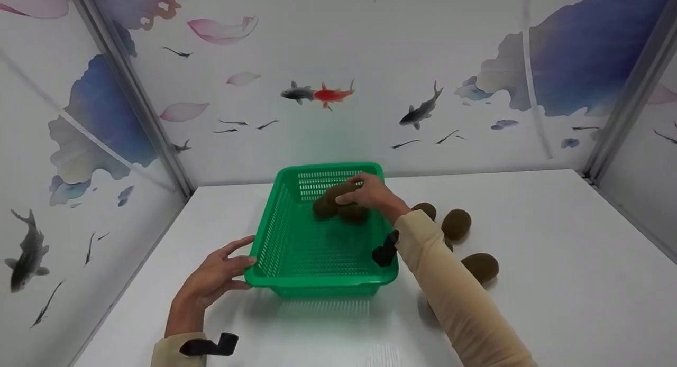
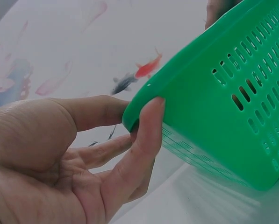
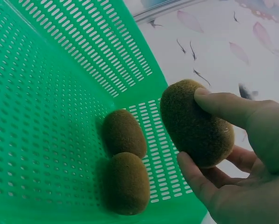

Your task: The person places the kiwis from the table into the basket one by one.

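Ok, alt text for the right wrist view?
A bare right hand grips a fuzzy brown oval kiwifruit over a green perforated plastic basket; two more kiwifruits lie inside. Beyond is a white wall with pink petals.

Behind the flat white table (image 1: pixel 571 261) rises a white printed wall (image 1: pixel 338 44) (red fish (image 1: pixel 332 95), look!), grey metal posts (image 1: pixel 131 88) by both far corners.

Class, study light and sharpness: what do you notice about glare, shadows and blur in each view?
Head view: pale streaks, probably glare, cross the wall panels, and a soft, green-tinted patch lies on the table before the basket; left wrist view: the red fish print looks soft; right wrist view: soft shadows edge the two kiwis inside the basket.
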A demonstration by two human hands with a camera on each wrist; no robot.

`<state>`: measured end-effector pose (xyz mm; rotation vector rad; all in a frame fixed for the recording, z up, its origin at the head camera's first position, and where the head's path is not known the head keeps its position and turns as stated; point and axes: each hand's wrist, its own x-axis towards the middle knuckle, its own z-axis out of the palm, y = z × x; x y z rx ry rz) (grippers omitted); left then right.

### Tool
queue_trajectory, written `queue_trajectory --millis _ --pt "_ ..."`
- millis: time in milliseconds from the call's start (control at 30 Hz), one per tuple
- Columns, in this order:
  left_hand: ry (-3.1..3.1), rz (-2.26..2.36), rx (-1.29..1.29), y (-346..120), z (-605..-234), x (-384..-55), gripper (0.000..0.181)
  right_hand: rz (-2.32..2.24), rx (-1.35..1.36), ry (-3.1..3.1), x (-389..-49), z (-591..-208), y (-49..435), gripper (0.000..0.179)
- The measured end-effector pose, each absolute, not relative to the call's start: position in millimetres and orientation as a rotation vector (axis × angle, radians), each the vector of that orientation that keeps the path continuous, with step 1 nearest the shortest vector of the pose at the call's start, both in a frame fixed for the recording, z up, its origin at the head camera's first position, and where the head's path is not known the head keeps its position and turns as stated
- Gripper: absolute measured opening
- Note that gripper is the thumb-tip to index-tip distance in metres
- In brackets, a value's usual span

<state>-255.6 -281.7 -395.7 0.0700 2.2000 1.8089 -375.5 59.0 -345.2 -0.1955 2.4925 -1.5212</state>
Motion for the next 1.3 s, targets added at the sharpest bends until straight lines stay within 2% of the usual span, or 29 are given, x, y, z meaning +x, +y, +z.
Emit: queue_trajectory --millis 333,600,667,767,867,933,1033,1167,1300 --pt "2.213 1.798 0.094 -281.4 -397.3 -253.6 0.074 -1.404 -0.184 2.447 -373.8 -356.5 53.3 0.046" --pt "2.217 1.792 0.101 -281.4 -396.1 -255.0 0.075 -1.374 -0.143 2.446 -374.1 -363.7 48.9 0.049" --pt "2.215 1.791 0.1 -281.2 -396.7 -254.9 0.075 -1.355 -0.143 2.471 -374.4 -365.4 47.8 0.039" --pt "2.214 1.791 0.095 -281.6 -397.7 -254.3 0.074 -1.33 -0.141 2.52 -375.0 -367.9 45.7 0.006" --pt "2.211 1.79 0.093 -282.1 -397.8 -254.0 0.074 -1.318 -0.124 2.559 -375.3 -368.9 44.4 0.03" --pt "2.208 1.793 0.093 -282.6 -397.6 -254.2 0.074 -1.337 -0.117 2.559 -375.2 -367.8 43.7 0.036" --pt "2.206 1.801 0.092 -282.9 -397.6 -254.6 0.074 -1.353 -0.121 2.561 -374.8 -364.6 42.7 0.032" --pt "2.206 1.795 0.108 -282.3 -398.0 -254.4 0.074 -1.405 -0.117 2.545 -372.7 -357.4 43.5 0.011" --pt "2.21 1.789 0.112 -282.2 -398.5 -254.2 0.073 -1.48 -0.117 2.508 -367.9 -346.0 48.3 0.043"
